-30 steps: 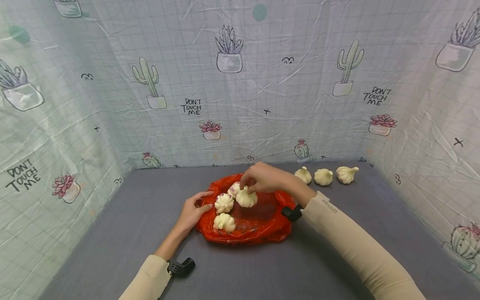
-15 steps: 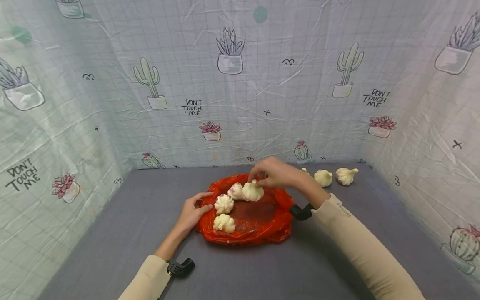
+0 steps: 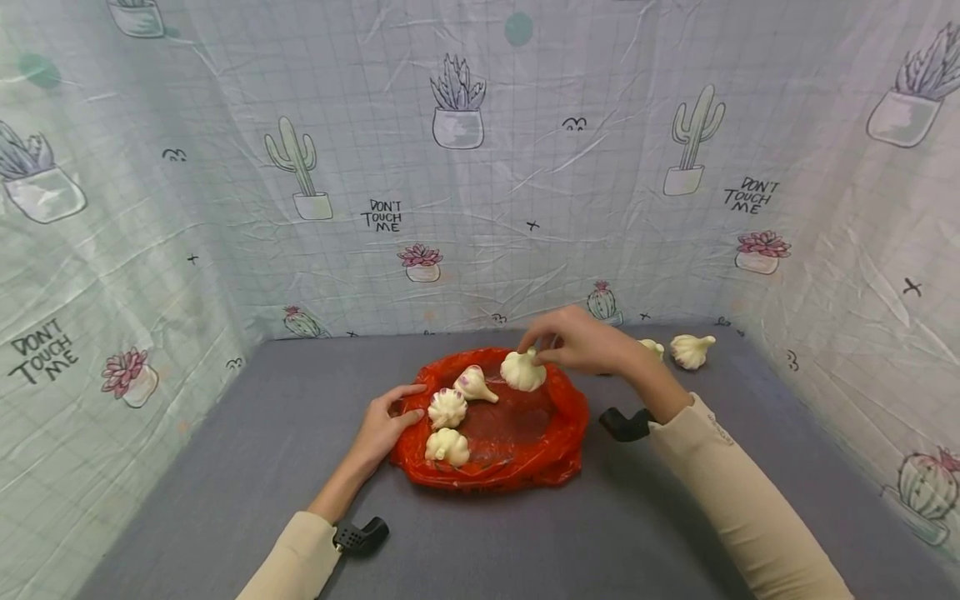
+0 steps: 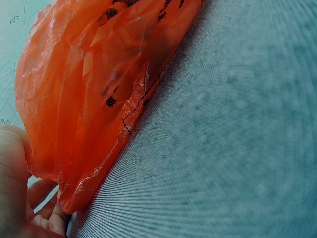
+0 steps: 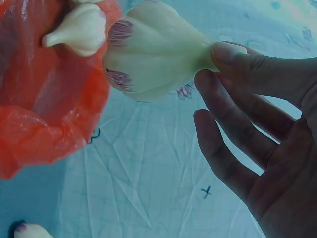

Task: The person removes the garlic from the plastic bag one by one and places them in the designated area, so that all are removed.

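Observation:
With thumb and fingertips, my right hand [image 3: 581, 342] pinches the stem of a garlic bulb [image 3: 522, 372] above the back right of a red plastic bag [image 3: 487, 477]. In the right wrist view this bulb [image 5: 148, 54] is pale with purple streaks, its stem toward the thumb. My left hand [image 3: 382, 425] grips the bag's left side, thumb and fingers on either side of the plastic. Inside the opened bag, toward the left, lie a purple-marked bulb [image 3: 472, 384], a second bulb [image 3: 447, 408] and a third one [image 3: 447, 447] near the front.
At the back right of the grey table [image 3: 315, 367] lies another garlic bulb [image 3: 691, 352]. Beside it, one more bulb [image 3: 652, 347] is mostly hidden by the right forearm. A patterned curtain [image 3: 525, 192] encloses the back and both sides.
My right hand has moved the garlic bulb up and to the right, away from the bulbs at the bag's left. The purple-marked bulb's stem is now uncovered. The left hand stays in place.

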A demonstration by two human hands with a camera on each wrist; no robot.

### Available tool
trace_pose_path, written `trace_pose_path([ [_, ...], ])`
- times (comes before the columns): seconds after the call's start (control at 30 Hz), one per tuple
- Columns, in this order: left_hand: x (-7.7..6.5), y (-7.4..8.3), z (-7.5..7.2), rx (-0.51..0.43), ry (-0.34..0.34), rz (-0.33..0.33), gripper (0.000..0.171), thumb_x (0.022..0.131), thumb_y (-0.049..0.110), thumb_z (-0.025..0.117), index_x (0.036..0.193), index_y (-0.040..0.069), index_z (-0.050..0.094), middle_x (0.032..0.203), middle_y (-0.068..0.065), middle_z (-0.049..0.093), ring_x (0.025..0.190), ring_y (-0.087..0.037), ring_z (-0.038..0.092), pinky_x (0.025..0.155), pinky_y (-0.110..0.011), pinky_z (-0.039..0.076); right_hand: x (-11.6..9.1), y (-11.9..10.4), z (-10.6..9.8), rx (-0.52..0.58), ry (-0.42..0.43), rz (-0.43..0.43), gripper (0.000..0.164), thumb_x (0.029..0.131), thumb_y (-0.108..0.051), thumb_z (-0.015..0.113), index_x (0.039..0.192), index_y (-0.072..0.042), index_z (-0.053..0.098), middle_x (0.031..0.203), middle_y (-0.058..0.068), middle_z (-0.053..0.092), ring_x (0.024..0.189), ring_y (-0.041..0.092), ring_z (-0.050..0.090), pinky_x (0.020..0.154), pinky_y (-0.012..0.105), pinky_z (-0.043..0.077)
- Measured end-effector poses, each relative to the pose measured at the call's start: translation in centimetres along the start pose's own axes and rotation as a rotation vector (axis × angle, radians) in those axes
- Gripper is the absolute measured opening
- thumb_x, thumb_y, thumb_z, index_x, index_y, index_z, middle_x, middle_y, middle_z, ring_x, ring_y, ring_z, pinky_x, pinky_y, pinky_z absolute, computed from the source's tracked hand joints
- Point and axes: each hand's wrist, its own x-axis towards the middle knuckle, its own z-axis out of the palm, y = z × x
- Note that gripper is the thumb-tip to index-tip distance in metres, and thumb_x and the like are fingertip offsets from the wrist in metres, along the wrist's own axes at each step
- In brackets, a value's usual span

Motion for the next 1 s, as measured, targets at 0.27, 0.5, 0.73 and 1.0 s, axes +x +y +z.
trace_pose_path([
  [0.27, 0.1, -0.3, -0.1, 0.027, 0.003, 0.002, 0.04, 0.093, 0.006, 0.072, 0.132, 0.012, 0.07, 0.137, -0.015, 0.066, 0.105, -0.019, 0.062, 0.081, -0.021, 0.053, -1.8, 0.5, -0.7, 0.008, 0.086, 0.02, 0.022, 0.09, -0.005, 0.078, 0.11, -0.014, 0.08, 0.107, 0.0, 0.077, 0.087, 0.013, 0.07, 0.08, 0.034, 0.061],
  [0.5, 0.2, -0.3, 0.0, 0.027, 0.0, 0.004, 0.04, 0.093, 0.006, 0.072, 0.132, 0.011, 0.071, 0.136, -0.016, 0.066, 0.106, -0.019, 0.062, 0.082, -0.02, 0.053, -4.1, 1.4, -1.5, 0.009, 0.165, 0.058, 0.023, 0.09, -0.005, 0.077, 0.11, -0.016, 0.079, 0.107, -0.002, 0.077, 0.09, 0.014, 0.069, 0.08, 0.037, 0.06],
  [0.73, 0.2, -0.2, 0.0, 0.005, -0.011, -0.001, 0.04, 0.094, 0.007, 0.071, 0.134, 0.011, 0.069, 0.133, -0.018, 0.067, 0.102, -0.017, 0.065, 0.081, -0.021, 0.055, -6.0, 2.3, -2.4, 0.03, 0.23, 0.11, 0.023, 0.093, -0.007, 0.076, 0.114, -0.015, 0.079, 0.107, 0.001, 0.077, 0.089, 0.014, 0.07, 0.083, 0.036, 0.06],
  [1.0, 0.1, -0.1, 0.0, 0.001, -0.017, -0.007, 0.04, 0.095, 0.008, 0.071, 0.134, 0.01, 0.069, 0.136, -0.017, 0.066, 0.103, -0.018, 0.064, 0.08, -0.021, 0.055, -7.7, 3.5, -2.4, 0.015, 0.286, 0.167, 0.023, 0.09, -0.003, 0.077, 0.112, -0.009, 0.079, 0.107, 0.007, 0.078, 0.085, 0.016, 0.071, 0.081, 0.036, 0.061],
])
